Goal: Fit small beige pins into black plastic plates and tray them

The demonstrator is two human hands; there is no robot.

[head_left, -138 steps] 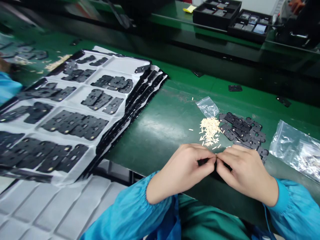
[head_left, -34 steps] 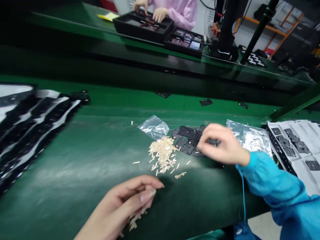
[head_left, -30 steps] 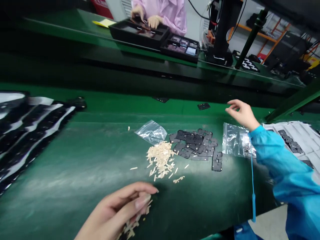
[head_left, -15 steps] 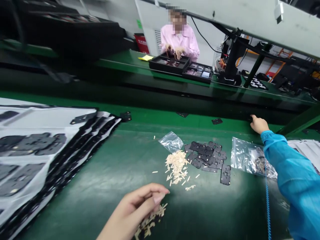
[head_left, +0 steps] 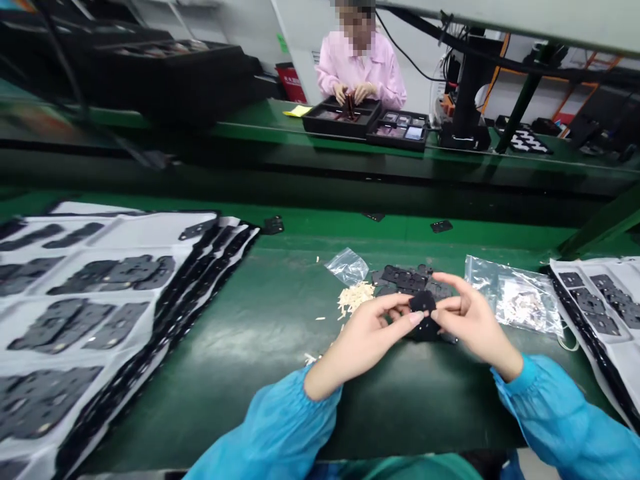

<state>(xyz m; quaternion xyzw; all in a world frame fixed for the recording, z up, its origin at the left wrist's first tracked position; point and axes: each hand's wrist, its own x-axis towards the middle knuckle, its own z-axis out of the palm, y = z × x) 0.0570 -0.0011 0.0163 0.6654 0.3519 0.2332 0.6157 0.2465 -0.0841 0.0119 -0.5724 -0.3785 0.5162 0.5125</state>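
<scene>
A small flat black plate is pinched between my two hands over the green table. My left hand grips its left side between thumb and fingers. On the right side, my right hand pinches it with thumb and finger, the index finger raised. Behind the hands lies a pile of black plastic plates, partly covered by them. Small cream strips form a heap just left of the pile, partly behind my left forearm. An empty-looking clear bag rests beyond that heap.
Stacked white trays of black plates fill the left side. Another tray and a clear bag of small parts lie at right. A few loose plates lie by the far ledge. Across it, a co-worker in pink handles parts over black trays.
My right hand has come back from the far right ledge to the middle. My left hand has moved right and up from the near strips, and both now hold a black plate.
</scene>
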